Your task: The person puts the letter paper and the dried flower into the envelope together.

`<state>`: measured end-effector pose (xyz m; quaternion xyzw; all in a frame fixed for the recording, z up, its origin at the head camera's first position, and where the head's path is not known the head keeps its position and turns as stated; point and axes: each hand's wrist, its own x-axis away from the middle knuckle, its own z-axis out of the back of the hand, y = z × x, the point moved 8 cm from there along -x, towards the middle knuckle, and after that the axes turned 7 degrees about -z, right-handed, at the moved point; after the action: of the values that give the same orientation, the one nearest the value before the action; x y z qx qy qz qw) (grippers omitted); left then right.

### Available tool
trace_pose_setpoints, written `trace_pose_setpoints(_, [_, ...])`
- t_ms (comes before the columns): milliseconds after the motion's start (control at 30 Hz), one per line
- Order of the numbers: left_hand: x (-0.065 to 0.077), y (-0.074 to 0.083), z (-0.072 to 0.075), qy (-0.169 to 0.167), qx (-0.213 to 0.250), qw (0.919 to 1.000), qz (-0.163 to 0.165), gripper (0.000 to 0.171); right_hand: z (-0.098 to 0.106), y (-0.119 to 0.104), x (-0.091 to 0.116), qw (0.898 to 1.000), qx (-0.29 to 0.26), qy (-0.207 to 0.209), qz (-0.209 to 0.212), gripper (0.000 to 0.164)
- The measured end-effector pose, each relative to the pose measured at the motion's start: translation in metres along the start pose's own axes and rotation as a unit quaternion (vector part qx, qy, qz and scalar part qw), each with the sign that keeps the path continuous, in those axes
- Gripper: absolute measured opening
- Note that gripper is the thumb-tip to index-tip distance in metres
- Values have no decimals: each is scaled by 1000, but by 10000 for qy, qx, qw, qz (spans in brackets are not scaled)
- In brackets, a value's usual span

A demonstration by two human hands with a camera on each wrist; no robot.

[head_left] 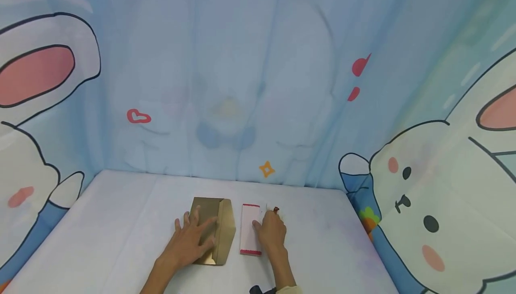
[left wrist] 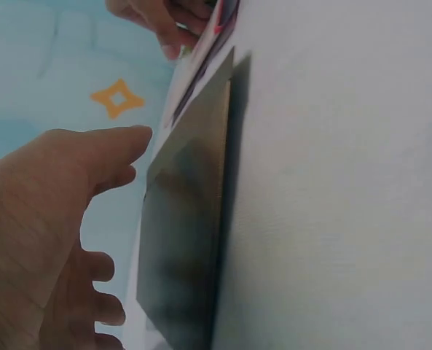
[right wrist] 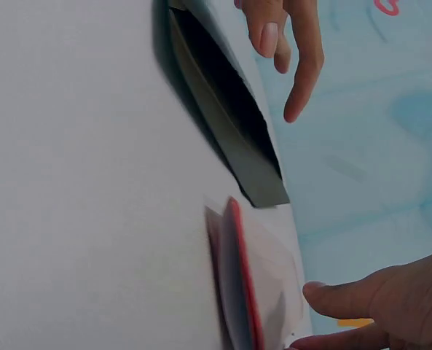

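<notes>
A gold envelope (head_left: 225, 231) lies on the white table with its flap side to the right. My left hand (head_left: 189, 242) is over it with fingers spread; in the left wrist view a gap shows between the hand (left wrist: 63, 197) and the envelope (left wrist: 186, 204). Beside the envelope is a pale pink folded card (head_left: 250, 233) with red end edges. My right hand (head_left: 272, 231) is at the card's right side, its thumb at the card's edge. A small reddish-brown item (head_left: 276, 209) shows just past its fingers, too small to identify; whether they pinch it is hidden.
The white-covered table (head_left: 121, 222) reaches back to a light blue curtain (head_left: 225, 61) printed with cartoon rabbits. A black object (head_left: 255, 289) shows at the bottom edge, near the right wrist. The right wrist view shows the envelope's opening (right wrist: 226, 95) gaping.
</notes>
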<state>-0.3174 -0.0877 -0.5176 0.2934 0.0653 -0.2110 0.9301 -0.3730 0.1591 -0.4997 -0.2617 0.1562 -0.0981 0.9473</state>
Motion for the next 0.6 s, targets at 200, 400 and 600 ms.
trace_pose_setpoints(200, [0, 1, -11, 21, 207, 9998, -67, 59, -5, -1, 5, 9996, -72, 257, -136, 35])
trace_pose_setpoints(400, [1, -5, -21, 24, 173, 9998, 5, 62, -8, 0, 8, 9963, -584, 561, -274, 31])
trace_pose_setpoints(600, [4, -8, -23, 55, 157, 9998, 98, 56, -10, 10, 9, 9861, -1273, 629, -866, 16])
